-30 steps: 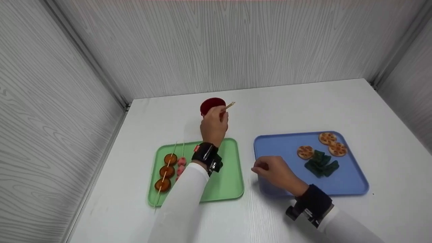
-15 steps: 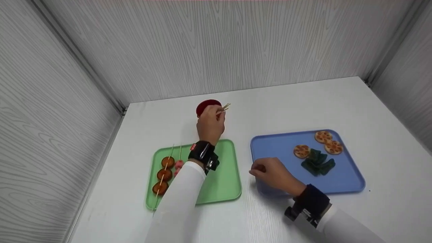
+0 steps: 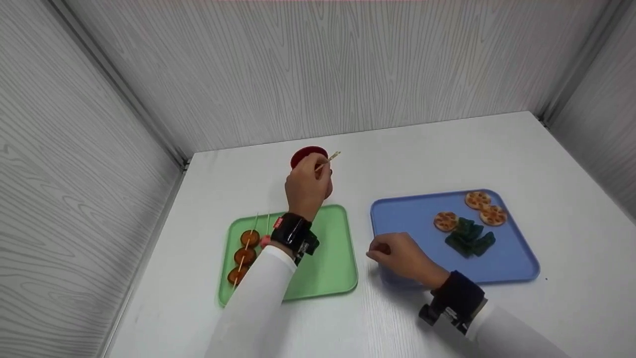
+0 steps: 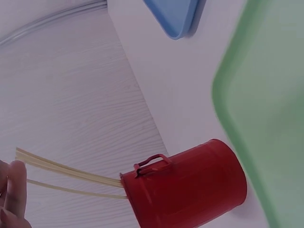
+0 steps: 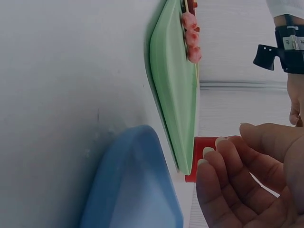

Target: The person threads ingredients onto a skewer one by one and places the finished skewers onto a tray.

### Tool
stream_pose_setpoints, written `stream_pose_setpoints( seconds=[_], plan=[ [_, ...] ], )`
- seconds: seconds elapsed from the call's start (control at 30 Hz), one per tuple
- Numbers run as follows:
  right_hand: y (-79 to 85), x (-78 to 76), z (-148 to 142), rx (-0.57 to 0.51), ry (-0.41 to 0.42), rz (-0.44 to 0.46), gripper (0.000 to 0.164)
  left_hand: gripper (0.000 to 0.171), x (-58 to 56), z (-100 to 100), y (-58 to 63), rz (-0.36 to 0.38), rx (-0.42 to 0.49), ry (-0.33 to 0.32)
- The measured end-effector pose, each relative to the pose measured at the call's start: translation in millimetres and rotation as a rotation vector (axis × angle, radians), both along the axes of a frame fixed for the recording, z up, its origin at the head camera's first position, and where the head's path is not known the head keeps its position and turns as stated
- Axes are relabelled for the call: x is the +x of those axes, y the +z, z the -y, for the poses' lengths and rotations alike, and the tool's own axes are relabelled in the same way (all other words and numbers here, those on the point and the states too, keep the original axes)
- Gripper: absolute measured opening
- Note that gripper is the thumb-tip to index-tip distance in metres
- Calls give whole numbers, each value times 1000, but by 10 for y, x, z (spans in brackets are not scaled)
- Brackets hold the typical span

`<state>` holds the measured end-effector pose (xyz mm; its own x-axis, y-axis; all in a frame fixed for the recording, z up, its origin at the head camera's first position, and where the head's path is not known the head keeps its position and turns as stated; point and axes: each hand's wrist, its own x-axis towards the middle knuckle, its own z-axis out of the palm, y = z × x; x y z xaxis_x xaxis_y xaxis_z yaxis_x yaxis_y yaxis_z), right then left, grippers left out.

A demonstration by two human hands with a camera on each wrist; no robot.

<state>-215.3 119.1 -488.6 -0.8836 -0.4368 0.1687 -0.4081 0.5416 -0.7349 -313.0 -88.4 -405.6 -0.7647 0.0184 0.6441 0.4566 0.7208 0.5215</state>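
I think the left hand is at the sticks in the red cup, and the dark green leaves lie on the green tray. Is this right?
Only the tray is wrong: the head view shows the dark green leaves on the blue tray, not on the green tray.

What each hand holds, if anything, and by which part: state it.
The left hand appears to pinch a thin stick near its end outside the red cup; the right hand holds nothing.
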Motion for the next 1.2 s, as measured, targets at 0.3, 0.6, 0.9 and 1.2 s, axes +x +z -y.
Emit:
stream_pose_setpoints(
  seconds=[0.3, 0.6, 0.9, 1.2],
  plan=[
    [7, 17, 24, -23, 13, -5, 8, 11, 249, 53, 195, -239, 29, -62],
    [3, 8, 85, -46, 27, -4, 16, 11, 497, 131, 360, -420, 107, -119],
    [81, 1, 149, -221, -13, 92, 29, 9, 642, 106, 267, -377, 213, -219],
    [142, 11, 154, -368, -60, 208, 41, 7, 733, 33, 20, -144, 354, -266]
  ],
)
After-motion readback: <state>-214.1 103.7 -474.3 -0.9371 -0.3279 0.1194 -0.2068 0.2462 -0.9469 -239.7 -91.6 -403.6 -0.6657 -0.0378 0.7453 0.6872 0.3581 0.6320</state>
